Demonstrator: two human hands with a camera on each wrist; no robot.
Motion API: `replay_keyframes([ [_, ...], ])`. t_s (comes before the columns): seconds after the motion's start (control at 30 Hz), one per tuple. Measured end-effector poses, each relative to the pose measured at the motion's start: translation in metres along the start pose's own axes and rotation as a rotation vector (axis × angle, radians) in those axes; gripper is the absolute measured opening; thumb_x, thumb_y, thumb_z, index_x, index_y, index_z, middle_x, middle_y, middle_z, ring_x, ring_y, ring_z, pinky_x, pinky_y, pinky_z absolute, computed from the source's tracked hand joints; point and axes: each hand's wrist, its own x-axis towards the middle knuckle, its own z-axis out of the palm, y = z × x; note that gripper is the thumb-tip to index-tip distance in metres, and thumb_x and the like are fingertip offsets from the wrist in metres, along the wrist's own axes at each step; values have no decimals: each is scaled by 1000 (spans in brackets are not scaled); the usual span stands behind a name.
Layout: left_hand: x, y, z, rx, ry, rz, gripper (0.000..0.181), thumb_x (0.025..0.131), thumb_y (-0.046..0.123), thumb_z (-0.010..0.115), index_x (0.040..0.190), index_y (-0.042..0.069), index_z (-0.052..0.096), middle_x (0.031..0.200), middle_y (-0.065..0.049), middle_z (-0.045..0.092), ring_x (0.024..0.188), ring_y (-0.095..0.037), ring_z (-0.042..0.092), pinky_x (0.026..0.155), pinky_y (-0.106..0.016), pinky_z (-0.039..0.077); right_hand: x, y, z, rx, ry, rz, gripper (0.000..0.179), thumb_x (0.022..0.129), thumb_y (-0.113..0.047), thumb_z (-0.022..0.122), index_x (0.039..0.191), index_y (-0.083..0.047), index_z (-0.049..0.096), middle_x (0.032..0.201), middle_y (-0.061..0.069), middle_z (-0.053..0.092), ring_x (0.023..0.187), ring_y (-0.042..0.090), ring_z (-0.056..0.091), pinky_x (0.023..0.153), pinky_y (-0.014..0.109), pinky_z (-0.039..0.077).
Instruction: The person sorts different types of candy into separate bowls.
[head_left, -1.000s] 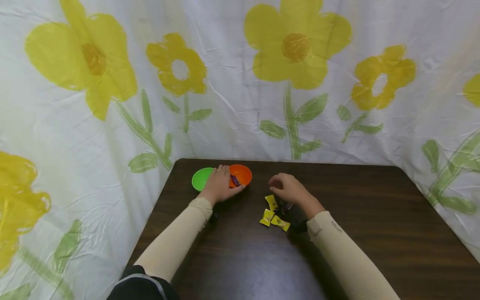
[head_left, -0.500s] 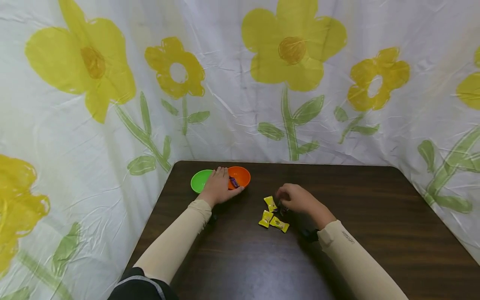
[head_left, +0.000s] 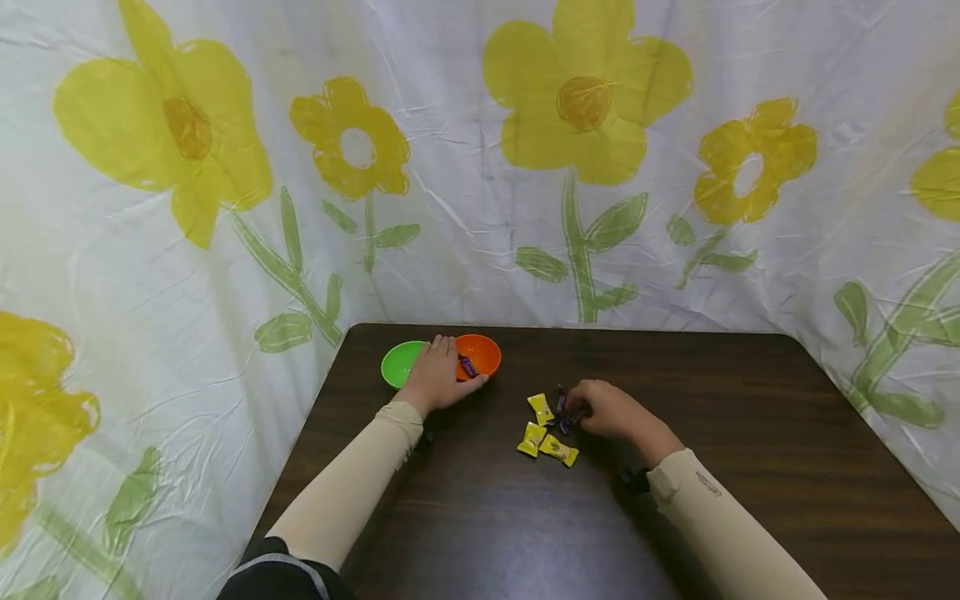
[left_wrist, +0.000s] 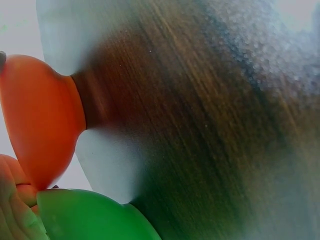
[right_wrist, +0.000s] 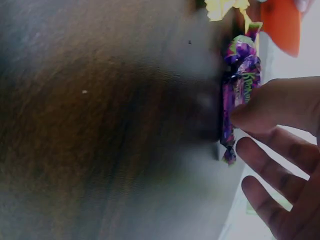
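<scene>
My left hand (head_left: 437, 373) lies across the adjoining rims of a green bowl (head_left: 397, 363) and an orange bowl (head_left: 487, 353), fingers extended forward, thumb along the orange bowl's near side. Inside the orange bowl sits a purple-wrapped candy (head_left: 468, 365). My right hand (head_left: 613, 412) is at a few purple-wrapped candies (head_left: 563, 421) on the table. In the right wrist view its thumb overlaps a long purple candy (right_wrist: 247, 75), the index fingertip is hidden behind, and the other fingers are spread. Whether thumb and index pinch the candy, I cannot tell.
Three yellow-wrapped candies (head_left: 532, 438) lie beside the purple ones, on their left and near side. The dark wooden table (head_left: 480, 517) ends at a white curtain (head_left: 465, 167) printed with yellow flowers, just behind the bowls.
My right hand has moved right and toward me, down to the purple candies, which show more now. The left hand and the bowls keep their places.
</scene>
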Motion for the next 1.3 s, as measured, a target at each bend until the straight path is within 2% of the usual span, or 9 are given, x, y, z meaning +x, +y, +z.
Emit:
replay_keyframes([
  [0.27, -1, 1, -1, 7, -4, -3, 108, 98, 77, 46, 162, -9, 33, 168, -27, 37, 159, -42, 33, 133, -55, 21, -1, 4, 5, -30, -6, 17, 22, 90, 2, 74, 108, -8, 79, 107, 5, 71, 94, 18, 66, 83, 41, 60],
  [0.53, 1, 0, 3, 11, -3, -6, 109, 98, 78, 46, 162, -9, 33, 168, -27, 37, 159, -42, 33, 133, -54, 21, -4, 4, 7, -16, -4, -2, 28, 88, 8, 72, 108, -8, 80, 101, 5, 66, 86, 16, 61, 73, 34, 54],
  [0.77, 2, -1, 3, 23, 4, -6, 109, 98, 79, 45, 162, -8, 34, 168, -26, 38, 159, -41, 33, 133, -54, 21, -5, 6, 7, -28, 29, -44, 22, 89, 8, 72, 105, -6, 80, 100, 5, 68, 90, 18, 66, 79, 38, 60],
  [1.3, 2, -2, 3, 29, 4, -4, 110, 98, 80, 44, 162, -9, 34, 168, -26, 39, 159, -41, 34, 133, -54, 22, -4, -1, 17, -46, 29, -61, 15, 91, 0, 75, 100, -11, 79, 97, -1, 68, 86, 10, 63, 75, 33, 57],
])
